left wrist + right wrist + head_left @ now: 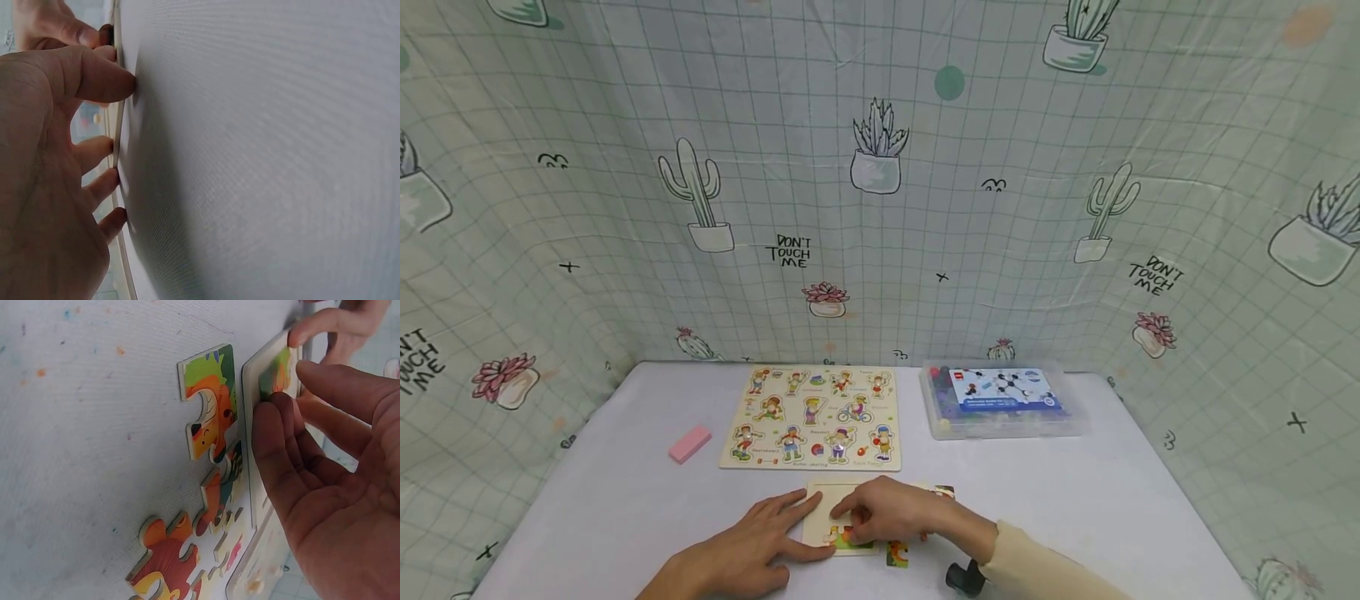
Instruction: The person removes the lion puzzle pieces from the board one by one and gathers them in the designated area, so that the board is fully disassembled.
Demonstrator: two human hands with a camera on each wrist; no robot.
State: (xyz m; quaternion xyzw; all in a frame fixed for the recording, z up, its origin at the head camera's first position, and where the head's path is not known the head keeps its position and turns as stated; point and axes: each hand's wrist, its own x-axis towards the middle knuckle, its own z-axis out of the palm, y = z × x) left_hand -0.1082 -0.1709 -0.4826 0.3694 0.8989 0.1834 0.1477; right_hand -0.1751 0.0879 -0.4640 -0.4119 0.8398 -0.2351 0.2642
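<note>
A shallow wooden puzzle tray [820, 498] lies at the table's front, with green and orange puzzle pieces [844, 537] in its lower part. My left hand [741, 546] rests at the tray's left edge, fingers spread and thumb apart. Above the tray, my right hand [891, 510] bends over the pieces. In the right wrist view its thumb and curled fingers pinch a green and orange puzzle piece [275, 378], partly hidden by the fingers. Loose jigsaw pieces lie just right of the tray, among them a tiger-face piece [219, 419] and a brown-red piece [169, 550].
Behind the tray lies a wooden board with sports figures [812, 421]. A clear plastic case [1003, 404] stands at the back right, and a pink block [690, 444] at the left. Near the right sleeve is a small black object [964, 579]. A patterned curtain [760, 125] encloses the table.
</note>
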